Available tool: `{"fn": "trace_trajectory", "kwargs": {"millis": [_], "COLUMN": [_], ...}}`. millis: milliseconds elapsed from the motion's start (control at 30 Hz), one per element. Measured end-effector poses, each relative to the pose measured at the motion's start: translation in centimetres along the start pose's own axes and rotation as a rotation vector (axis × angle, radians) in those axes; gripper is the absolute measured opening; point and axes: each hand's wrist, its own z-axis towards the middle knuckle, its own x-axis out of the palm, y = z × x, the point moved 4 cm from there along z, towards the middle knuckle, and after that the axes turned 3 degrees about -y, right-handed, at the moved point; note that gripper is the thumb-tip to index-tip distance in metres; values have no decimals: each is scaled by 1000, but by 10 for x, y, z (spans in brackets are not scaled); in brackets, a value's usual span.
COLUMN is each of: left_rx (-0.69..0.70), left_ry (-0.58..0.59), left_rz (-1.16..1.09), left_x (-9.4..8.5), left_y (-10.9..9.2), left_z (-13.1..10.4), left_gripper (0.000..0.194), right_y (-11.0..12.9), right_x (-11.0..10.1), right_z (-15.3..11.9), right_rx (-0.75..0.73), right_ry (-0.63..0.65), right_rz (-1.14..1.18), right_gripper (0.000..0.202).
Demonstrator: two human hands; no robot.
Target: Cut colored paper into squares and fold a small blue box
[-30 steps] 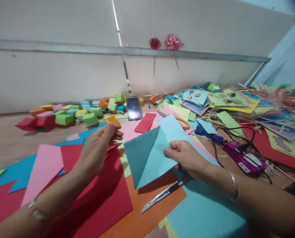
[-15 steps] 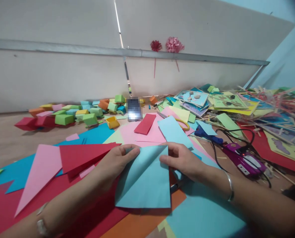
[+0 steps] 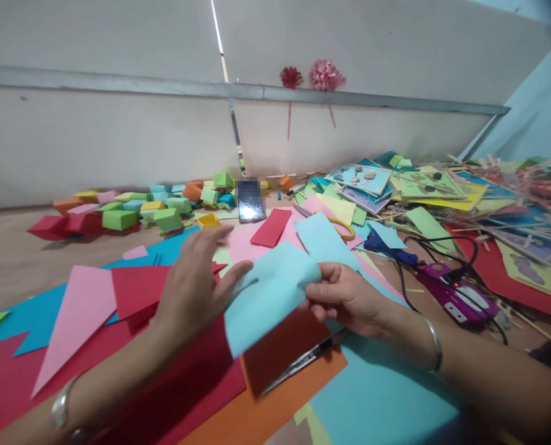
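My right hand (image 3: 344, 293) pinches the right edge of a light blue sheet of paper (image 3: 270, 290), which is raised and bent, with a soft crease across it. My left hand (image 3: 194, 278) is open just off the sheet's left side, its fingers spread and slightly blurred. Its thumb is close to the paper's edge; whether it touches I cannot tell. Below the sheet, a pair of scissors (image 3: 298, 366) lies on orange paper (image 3: 275, 402), its handles hidden by my right hand.
Folded paper boxes (image 3: 120, 219) are heaped at the back left beside a phone (image 3: 251, 201). Yellow-handled scissors (image 3: 342, 228), a blue glue gun (image 3: 391, 250) and a purple power strip (image 3: 456, 296) with black cable lie to the right. Coloured sheets and sticks are strewn around.
My left hand has let go of the light blue sheet and moved up and left, opening. My right hand keeps its hold; the sheet has lifted and tilted, uncovering the scissors.
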Motion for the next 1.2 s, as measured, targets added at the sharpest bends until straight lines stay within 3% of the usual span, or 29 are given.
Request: {"fn": "trace_trajectory", "kwargs": {"millis": [67,100,167,233,300,367,433,500,600,733,833,933,1033,1100,1200], "left_rx": [407,567,745,740,633,536,476,443,413,384,349,365,352,312,242], "left_ry": [-227,-250,-147,74,315,523,667,745,813,841,767,655,624,628,603], "left_rz": [166,196,166,153,210,275,320,340,324,284,278,282,319,331,352], "left_x": [-10,-10,-1,18,40,58,66,67,63,60,61,63,65,66,63], "left_y": [-20,-27,-32,-23,-5,12,20,20,11,4,5,8,15,20,22], "left_z": [-10,-17,-28,-35,-39,-43,-47,-50,-51,-48,-44,-43,-46,-48,-46], "left_gripper": [27,31,40,37,44,56,63,66,62,54,48,50,64,66,75], "right_y": [-1,-3,-8,-11,-7,7,23,26,19,17,26,38,39,38,49], "right_x": [-3,-4,-5,-3,-4,-7,-6,1,11,12,5,-5,-18,-29,-45], "right_z": [3,4,7,7,4,-4,-13,-23,-34,-35,-29,-19,-7,-1,4], "right_rx": [-27,-28,0,73,145,123,7,-60,-84,-131,-158,-180,-103,-78,-217], "right_ry": [-66,-86,-101,-84,-69,-95,-75,156,465,496,389,137,-73,-204,-413], "right_rz": [34,42,23,-94,-377,-845,-1348,-1600,-1636,-1645,-1592,-1347,-1077,-1114,-1410], "right_gripper": [35,35,35,31,23,15,14,16,16,8,8,5,11,11,7]}}
